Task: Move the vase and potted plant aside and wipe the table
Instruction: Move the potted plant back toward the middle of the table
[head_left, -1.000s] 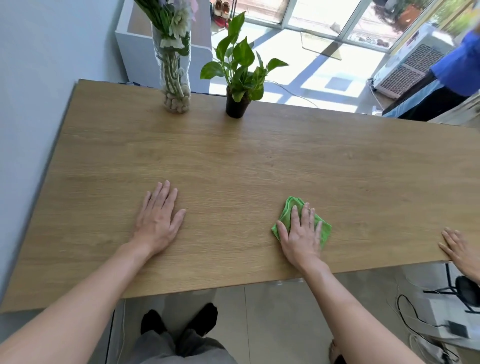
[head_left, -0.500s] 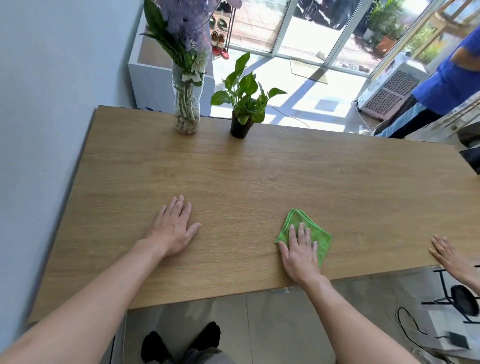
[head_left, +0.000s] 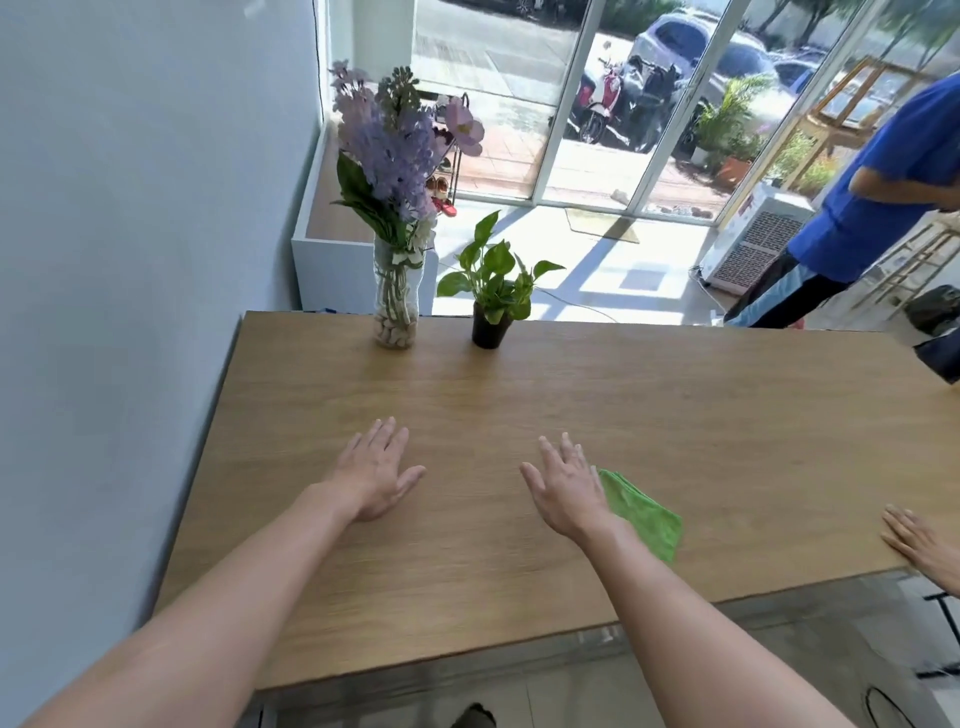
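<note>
— Hands first: where are they?
— Left hand lies flat on the wooden table, fingers spread, holding nothing. Right hand hovers open, fingers apart, just left of the green cloth.
— Vase and plant?
— Glass flower vase and potted plant stand side by side, apart, at the far edge.

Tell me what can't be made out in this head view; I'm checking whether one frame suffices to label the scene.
- Folded green cloth: its left part is hidden behind the right hand.
- Whether the left hand touches the wooden table: unclear from above.
- Clear glass vase of purple flowers: water level unreadable.
- Black-potted green plant: soil hidden by leaves.
- Another person's hand: cut off by the right edge.
</note>
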